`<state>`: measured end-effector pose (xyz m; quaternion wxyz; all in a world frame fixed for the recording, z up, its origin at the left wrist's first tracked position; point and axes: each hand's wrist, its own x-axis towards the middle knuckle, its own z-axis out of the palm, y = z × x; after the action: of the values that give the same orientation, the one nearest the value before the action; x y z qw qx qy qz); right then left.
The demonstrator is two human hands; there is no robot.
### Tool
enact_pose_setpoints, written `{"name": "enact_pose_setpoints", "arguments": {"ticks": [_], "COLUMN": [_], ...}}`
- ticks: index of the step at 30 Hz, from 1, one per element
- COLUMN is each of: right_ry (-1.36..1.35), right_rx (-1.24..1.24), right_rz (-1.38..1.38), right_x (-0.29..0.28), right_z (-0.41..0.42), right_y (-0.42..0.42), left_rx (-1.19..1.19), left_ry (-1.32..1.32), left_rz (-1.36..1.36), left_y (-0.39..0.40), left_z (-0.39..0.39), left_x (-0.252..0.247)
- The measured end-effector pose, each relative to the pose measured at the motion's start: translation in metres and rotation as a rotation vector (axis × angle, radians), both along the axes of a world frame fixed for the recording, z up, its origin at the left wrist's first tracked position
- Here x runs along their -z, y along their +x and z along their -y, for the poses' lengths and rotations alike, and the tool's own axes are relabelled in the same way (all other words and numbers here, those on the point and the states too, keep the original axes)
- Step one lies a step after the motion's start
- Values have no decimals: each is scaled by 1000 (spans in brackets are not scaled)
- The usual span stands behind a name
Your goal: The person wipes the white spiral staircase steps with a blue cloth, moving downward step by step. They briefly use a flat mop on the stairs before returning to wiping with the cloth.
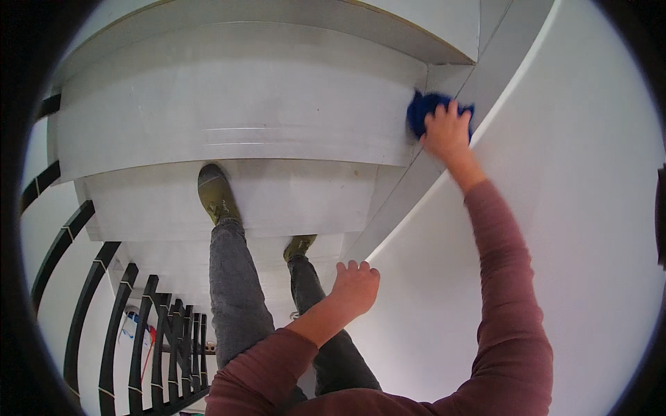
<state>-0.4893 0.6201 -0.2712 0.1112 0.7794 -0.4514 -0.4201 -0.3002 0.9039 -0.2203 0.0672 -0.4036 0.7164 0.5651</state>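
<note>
My right hand [448,130] is spread over a crumpled dark blue cloth [422,112], pressing it where the white stair tread [307,99] meets the grey stringer [499,57] along the wall. Part of the cloth is hidden under the palm, and its ends stick out around the fingers. Lower down, my left hand [358,288] hovers or rests near the lower stringer edge with its fingers curled. Its palm side is hidden, so I cannot tell whether it touches the wall or holds anything.
My foot in an olive shoe [217,192] stands on the tread below; the other shoe [299,246] is a step lower. Black balusters [86,281] line the left side, with floor and objects visible far below. A smooth white wall [583,208] bounds the right. Another step [312,8] rises ahead.
</note>
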Motion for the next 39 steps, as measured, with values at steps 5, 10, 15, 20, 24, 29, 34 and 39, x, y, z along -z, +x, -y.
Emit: {"name": "enact_pose_setpoints", "arguments": {"ticks": [5,10,15,20,24,29,34,39], "right_ry": [328,666,561,184,-113,-357,-395,-280], "right_rx": [5,106,259,110,60,-7,-65,-48], "right_rz": [-65,-67,-99,-123,-139,-72,0,61], "right_x": [41,41,-21,-109,-146,-122,-71,-35], "right_z": [-151,-238,-139,28,102,75,8,-87], "right_y": [-30,-23,9,51,53,1,-21,-31], "left_rx": [-91,-135,-108,-8,39,67,46,55], "left_ry": [-5,29,-26,21,21,40,32,37], "left_rz": [-13,-33,-46,-108,-91,-60,-24,-9], "left_y": [9,15,7,-4,-13,-11,-9,-10], "left_z": [7,11,14,28,30,27,29,24], "left_x": [2,-3,-6,-15,-16,-6,-1,0]}}
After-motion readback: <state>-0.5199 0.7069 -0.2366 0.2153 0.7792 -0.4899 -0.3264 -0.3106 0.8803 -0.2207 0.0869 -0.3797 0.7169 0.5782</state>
